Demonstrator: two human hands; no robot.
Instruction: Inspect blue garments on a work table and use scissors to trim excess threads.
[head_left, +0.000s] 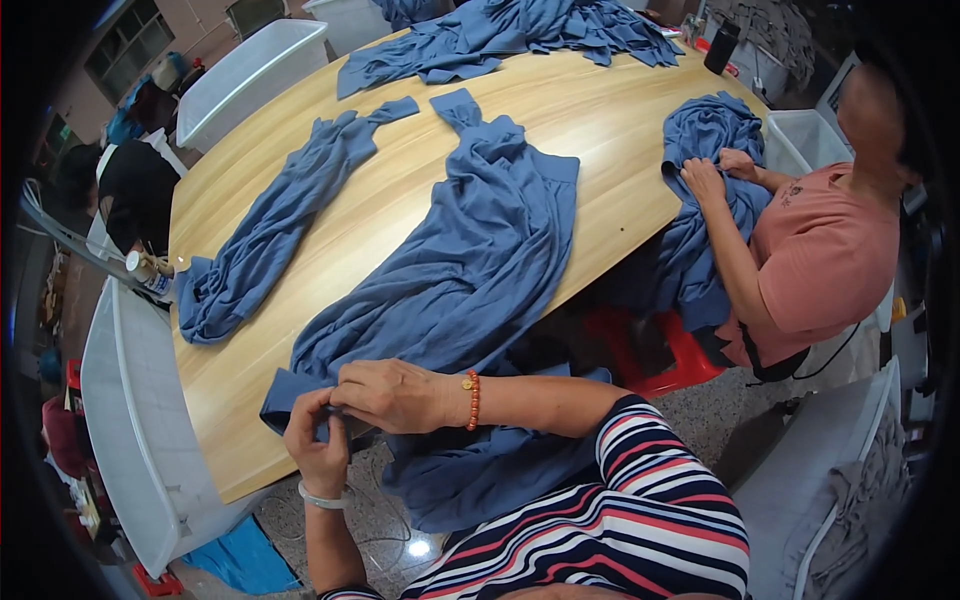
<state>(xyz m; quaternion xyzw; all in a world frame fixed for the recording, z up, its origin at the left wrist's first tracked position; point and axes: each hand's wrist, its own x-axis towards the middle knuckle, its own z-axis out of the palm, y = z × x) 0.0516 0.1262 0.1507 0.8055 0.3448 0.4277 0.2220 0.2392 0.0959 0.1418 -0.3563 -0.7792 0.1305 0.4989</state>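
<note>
Fingers of the left hand and right hand pinch 1 blue garment, tips close together.

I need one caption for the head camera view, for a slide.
Left hand and right hand grip a blue garment at a wood-grain table; a co-worker handles blue fabric.

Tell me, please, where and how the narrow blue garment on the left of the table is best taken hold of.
Grip the narrow blue garment by its bunched near end, probably best from the person's side: it lies slantwise with that end closest to the left hand, and bare tabletop before it leaves room. The gathered layers there suggest a full-hand grasp.
</note>
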